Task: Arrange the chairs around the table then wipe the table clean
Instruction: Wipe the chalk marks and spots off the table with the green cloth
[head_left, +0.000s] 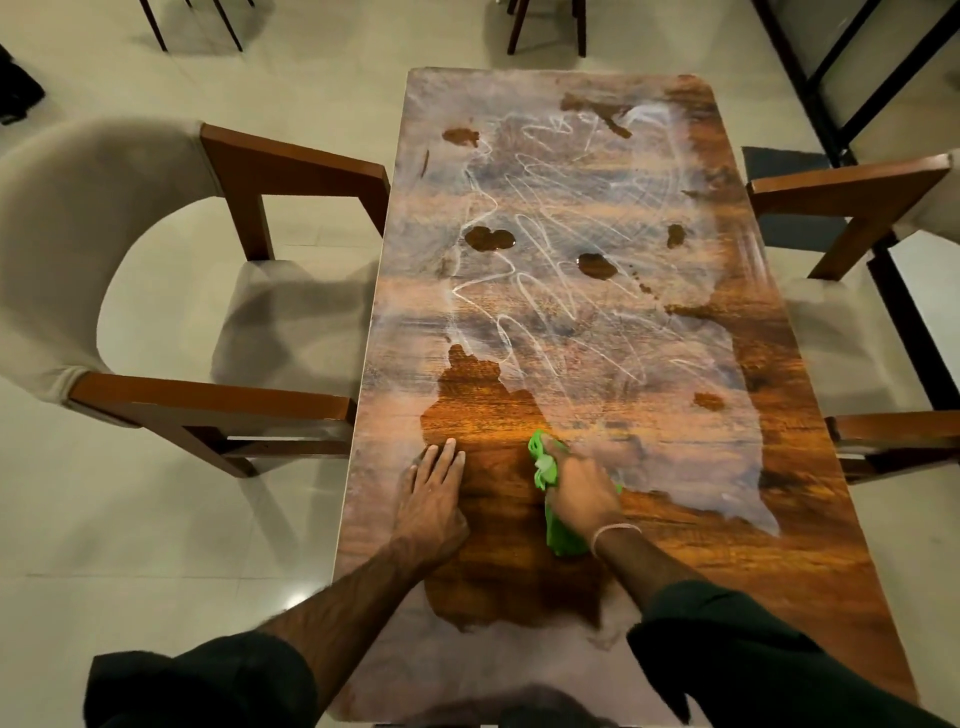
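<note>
Right hand (576, 488) grips green cloth (556, 530) near table (810, 597) near edge; left hand (434, 488) flat, fingers straight, presses wood beside. Chairs (156, 291) at both long edges. Risk: cloth smears white film, misses far puddles (489, 239).

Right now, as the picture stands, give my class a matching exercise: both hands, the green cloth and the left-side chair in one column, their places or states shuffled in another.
Column A
1. left hand
2. right hand
3. green cloth
4. left chair

Column B
a. pale seat, beside the table
b. grips the cloth
c. lies flat on the table
d. bunched, partly under a hand

Pairs: 1-c, 2-b, 3-d, 4-a
</note>
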